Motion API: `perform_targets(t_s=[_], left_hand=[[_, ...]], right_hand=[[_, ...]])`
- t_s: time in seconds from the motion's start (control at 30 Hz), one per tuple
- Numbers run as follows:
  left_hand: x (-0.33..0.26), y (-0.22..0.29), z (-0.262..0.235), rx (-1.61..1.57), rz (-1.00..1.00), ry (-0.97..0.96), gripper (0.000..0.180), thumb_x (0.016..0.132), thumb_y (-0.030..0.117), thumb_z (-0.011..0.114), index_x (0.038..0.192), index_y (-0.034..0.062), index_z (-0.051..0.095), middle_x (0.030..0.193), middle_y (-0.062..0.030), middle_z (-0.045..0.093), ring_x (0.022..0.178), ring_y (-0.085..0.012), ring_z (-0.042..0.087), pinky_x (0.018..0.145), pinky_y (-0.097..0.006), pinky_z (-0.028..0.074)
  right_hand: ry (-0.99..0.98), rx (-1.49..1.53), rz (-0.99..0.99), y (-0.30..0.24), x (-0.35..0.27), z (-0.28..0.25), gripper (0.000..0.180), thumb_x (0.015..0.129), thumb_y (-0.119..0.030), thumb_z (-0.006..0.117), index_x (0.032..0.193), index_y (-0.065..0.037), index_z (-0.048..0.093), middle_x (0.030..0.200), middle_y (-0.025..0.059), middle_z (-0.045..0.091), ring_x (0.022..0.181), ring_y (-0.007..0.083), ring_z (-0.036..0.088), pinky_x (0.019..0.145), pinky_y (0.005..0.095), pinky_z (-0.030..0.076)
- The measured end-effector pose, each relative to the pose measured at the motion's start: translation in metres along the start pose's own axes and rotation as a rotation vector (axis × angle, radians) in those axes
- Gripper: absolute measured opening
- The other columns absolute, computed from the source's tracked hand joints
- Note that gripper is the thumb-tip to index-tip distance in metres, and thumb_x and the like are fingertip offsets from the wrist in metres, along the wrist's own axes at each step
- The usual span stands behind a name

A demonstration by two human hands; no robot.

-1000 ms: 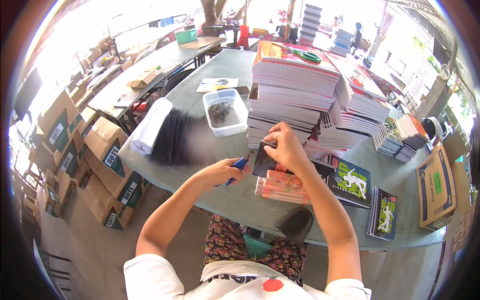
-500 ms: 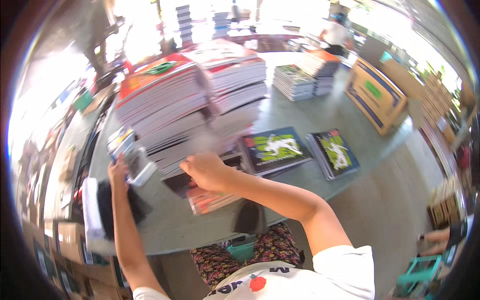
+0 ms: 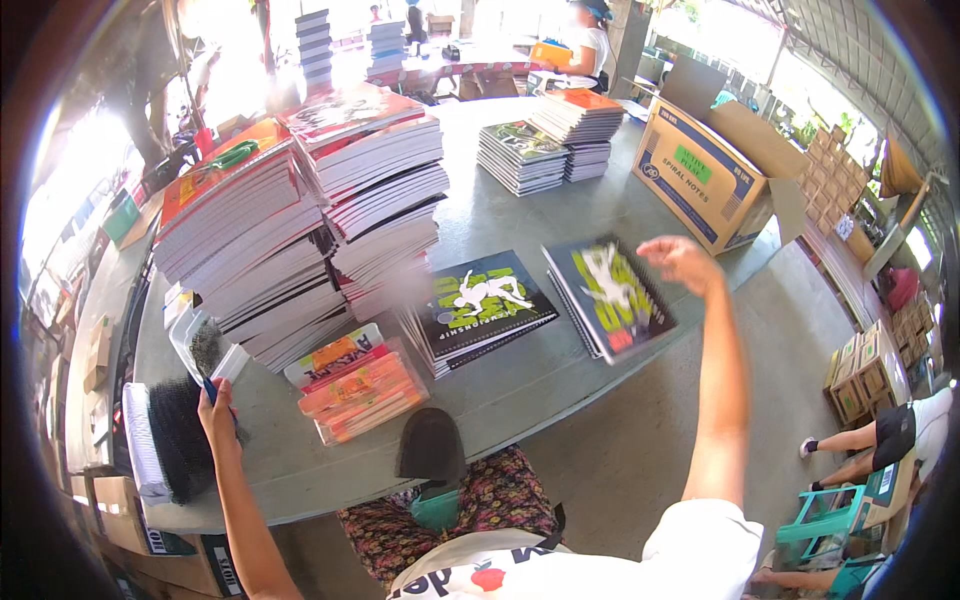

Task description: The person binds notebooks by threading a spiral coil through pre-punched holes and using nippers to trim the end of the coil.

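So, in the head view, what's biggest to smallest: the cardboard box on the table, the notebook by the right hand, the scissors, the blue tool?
1. Cardboard box
2. Notebook
3. Scissors, blue tool: unsure, left hand partly hides the tool

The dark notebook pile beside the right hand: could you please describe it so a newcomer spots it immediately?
On the grey-green table, right of the tall book stacks, a pile of dark notebooks lies near the front edge. Yours is the similar pile just right of it, set apart by the right hand beside it.
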State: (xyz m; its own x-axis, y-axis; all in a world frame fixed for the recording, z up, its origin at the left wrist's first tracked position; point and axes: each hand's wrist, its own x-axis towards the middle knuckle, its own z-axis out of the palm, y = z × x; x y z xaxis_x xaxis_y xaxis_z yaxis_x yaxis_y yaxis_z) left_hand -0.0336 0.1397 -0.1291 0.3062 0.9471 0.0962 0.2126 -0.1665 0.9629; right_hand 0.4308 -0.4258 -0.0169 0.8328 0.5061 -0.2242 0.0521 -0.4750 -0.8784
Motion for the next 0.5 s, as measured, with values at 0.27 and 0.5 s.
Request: perform_targets(t_s=[0.27, 0.5], left_hand=[[-0.021, -0.021, 0.017, 0.204, 0.011, -0.054, 0.027, 0.085, 0.028, 0.064, 0.099, 0.0054, 0.061, 0.069, 0.0052, 0.050, 0.060, -0.0038, 0.045, 0.051, -0.020, 0.034], [-0.027, -0.054, 0.022, 0.306, 0.093, -0.094, 0.031, 0.084, 0.025, 0.066, 0.100, -0.0001, 0.059, 0.080, -0.0032, 0.061, 0.076, -0.0137, 0.058, 0.073, -0.028, 0.047]], right_hand=[[0.712, -0.542, -0.035, 0.139, 0.039, 0.015, 0.029, 0.083, -0.029, 0.061, 0.087, -0.001, 0.067, 0.086, 0.0202, 0.065, 0.084, 0.0370, 0.063, 0.071, 0.0428, 0.048], [0.742, -0.796, 0.076, 0.125, 0.033, 0.050, 0.034, 0.092, -0.035, 0.047, 0.086, -0.005, 0.062, 0.083, 0.0223, 0.064, 0.081, 0.0416, 0.061, 0.068, 0.0500, 0.048]])
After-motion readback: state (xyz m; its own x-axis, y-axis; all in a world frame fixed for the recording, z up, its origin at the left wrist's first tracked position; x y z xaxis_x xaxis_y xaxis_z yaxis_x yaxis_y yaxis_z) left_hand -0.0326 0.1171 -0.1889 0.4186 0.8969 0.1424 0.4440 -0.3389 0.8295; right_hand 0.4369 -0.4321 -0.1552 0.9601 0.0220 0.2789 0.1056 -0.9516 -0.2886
